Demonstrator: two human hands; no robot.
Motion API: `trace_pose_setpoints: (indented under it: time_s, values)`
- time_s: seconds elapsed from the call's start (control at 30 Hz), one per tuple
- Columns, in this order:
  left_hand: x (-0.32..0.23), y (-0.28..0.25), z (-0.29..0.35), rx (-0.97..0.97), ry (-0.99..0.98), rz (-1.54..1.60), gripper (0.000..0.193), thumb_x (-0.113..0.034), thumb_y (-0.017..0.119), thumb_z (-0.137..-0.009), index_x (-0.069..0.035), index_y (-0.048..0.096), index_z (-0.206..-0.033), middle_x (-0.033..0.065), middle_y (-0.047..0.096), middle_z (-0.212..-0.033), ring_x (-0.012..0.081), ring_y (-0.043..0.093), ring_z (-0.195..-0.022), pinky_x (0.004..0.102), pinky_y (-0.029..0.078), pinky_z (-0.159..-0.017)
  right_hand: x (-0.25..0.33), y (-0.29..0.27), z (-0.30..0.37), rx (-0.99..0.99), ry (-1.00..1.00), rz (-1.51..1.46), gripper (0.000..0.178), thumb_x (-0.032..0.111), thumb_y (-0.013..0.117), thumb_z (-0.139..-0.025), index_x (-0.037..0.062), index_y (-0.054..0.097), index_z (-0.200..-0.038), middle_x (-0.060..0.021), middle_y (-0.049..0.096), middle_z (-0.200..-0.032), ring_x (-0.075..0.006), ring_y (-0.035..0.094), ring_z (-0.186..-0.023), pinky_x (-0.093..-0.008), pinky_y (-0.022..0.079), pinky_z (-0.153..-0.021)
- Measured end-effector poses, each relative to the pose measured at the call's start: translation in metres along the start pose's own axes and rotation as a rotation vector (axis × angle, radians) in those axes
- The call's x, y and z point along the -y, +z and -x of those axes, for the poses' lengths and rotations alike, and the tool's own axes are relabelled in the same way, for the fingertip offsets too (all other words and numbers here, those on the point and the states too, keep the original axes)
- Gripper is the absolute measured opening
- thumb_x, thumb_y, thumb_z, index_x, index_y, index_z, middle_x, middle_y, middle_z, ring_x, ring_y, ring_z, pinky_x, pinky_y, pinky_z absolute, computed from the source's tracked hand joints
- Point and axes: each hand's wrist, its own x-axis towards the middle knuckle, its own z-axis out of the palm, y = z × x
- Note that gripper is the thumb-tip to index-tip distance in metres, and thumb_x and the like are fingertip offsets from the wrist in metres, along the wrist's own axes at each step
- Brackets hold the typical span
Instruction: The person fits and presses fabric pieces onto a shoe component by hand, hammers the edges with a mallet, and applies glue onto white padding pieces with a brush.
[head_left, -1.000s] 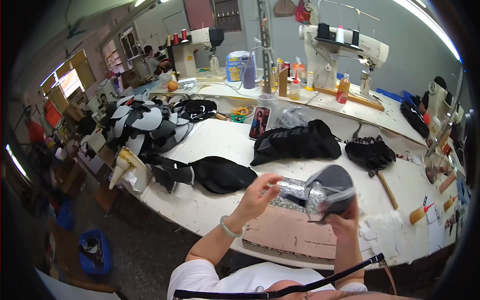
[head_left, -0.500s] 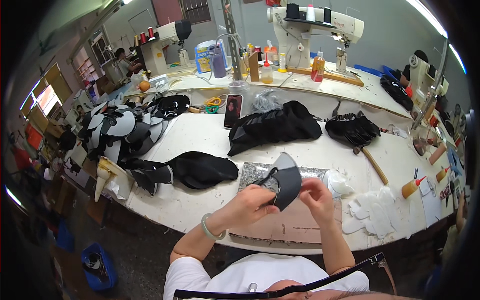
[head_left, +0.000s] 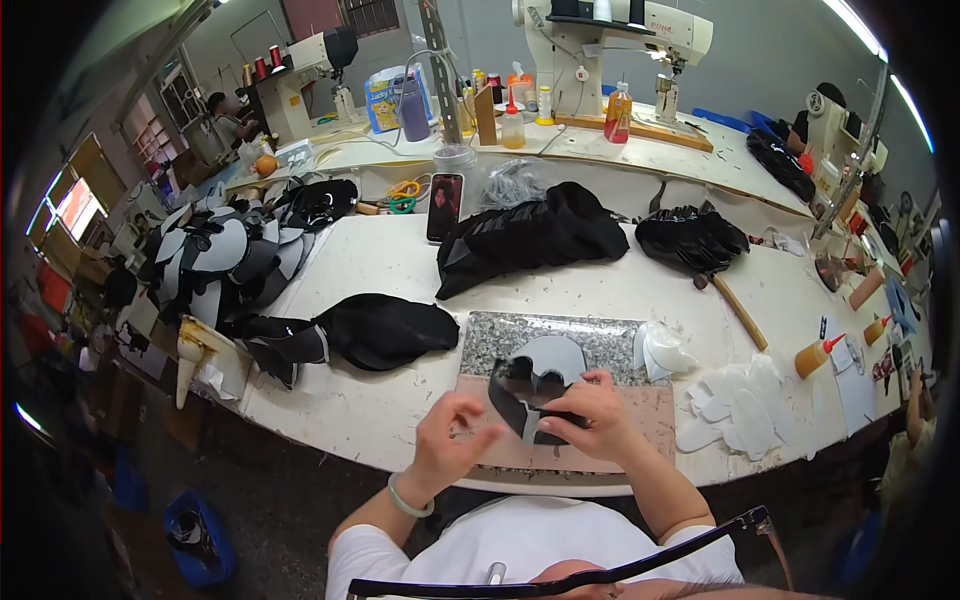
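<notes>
A black and light-grey shoe upper piece point(head_left: 512, 385) lies partly opened over the work slab, its rounded light-grey end pointing away from me. My right hand point(head_left: 592, 420) has its fingers and thumb closed on the right side of the piece. To its left, my left hand point(head_left: 448, 440) is raised with thumb and fingers apart and nothing in it; it is slightly blurred. Under the piece are a speckled stone slab point(head_left: 480, 340) and a pinkish board point(head_left: 645, 410). A stack of white shaped pieces point(head_left: 665, 350) rests on the slab's right edge.
Black upper bundles point(head_left: 535, 240) lie across the white table, with a grey-black pile point(head_left: 215, 250) at left. A phone point(head_left: 444, 205) stands behind. On the right are a hammer point(head_left: 738, 310), white cutouts point(head_left: 740, 405) and a glue bottle point(head_left: 815, 357). Sewing machines point(head_left: 570, 70) stand at the back.
The upper piece has come down from the air onto the slab and turned. My left hand has let go and moved left; my right hand has taken hold of it. The view has shifted slightly.
</notes>
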Motion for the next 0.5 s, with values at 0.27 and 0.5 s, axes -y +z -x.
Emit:
trace_pose_setpoints:
  time_s: [0.27,0.5]
  values:
    - [0.013,0.054,0.001,0.219,-0.373,1.392,0.063,-0.03,0.076,-0.08,-0.001,0.045,-0.128,0.009,0.053,-0.123,0.0172,0.052,-0.115,0.0317,0.041,-0.097,0.028,-0.002,-0.008,-0.035,0.055,-0.279,0.018,0.015,0.073,-0.077,0.0068,0.065,-0.092,-0.0044,0.064,-0.081,-0.0176,0.061,-0.075,-0.0377,0.041,-0.088]
    - [-0.022,0.058,-0.022,0.118,-0.294,1.223,0.039,-0.002,0.068,-0.081,-0.001,0.054,-0.117,0.0074,0.062,-0.109,0.0146,0.06,-0.1,0.0296,0.047,-0.089,0.02,-0.009,0.002,-0.069,0.243,-0.403,0.021,0.013,0.071,-0.079,0.0007,0.064,-0.094,-0.0081,0.063,-0.082,-0.0172,0.061,-0.073,-0.0266,0.048,-0.063]
